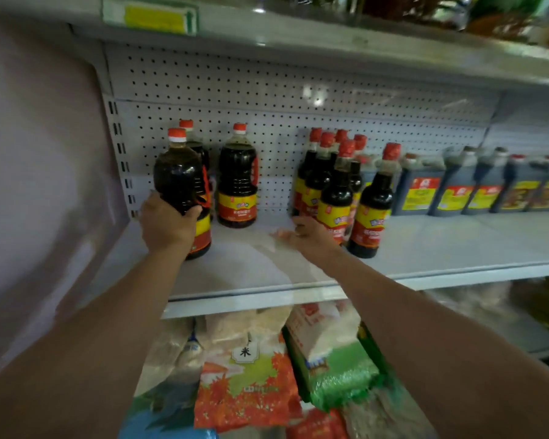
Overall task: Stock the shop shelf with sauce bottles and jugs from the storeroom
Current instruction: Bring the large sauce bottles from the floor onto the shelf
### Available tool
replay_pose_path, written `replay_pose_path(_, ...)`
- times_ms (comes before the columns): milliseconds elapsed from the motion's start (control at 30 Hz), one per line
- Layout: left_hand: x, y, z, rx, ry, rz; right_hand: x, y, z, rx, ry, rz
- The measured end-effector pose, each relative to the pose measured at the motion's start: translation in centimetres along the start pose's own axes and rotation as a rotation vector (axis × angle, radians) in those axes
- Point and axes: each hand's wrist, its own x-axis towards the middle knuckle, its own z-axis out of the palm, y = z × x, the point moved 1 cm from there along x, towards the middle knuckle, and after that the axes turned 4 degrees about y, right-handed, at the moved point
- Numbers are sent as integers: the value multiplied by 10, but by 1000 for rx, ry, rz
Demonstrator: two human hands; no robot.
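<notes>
Head view: jug (182, 182) in left hand (167, 224).

A pale grey metal shelf unit (425, 242) fills the view, its perforated back panel (267, 90) rising behind the hands. A plain pinkish wall (35, 153) stands left of them. Above runs an upper shelf edge (330, 49) bearing a yellow-green price label (152, 17), with soft reflected light on the panel.

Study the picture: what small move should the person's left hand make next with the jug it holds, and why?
Probably slide the front jug back and let go. The left hand grips its lower body at the shelf's left end, and it looks tilted, ahead of two upright jugs. The right hand rests by the slim bottles.
</notes>
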Motion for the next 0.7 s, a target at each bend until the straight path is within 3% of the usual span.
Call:
replay_pose_path(100,-53,27,21,-48,-46,96,-34,22,-64,-88,80,-3)
replay_pose_path(433,-315,170,88,-140,-697,323,-218,117,-291,-268,339,111)
replay_pose_path(700,-519,230,130,-135,-981,363,-363,214,-425,-430,385,276)
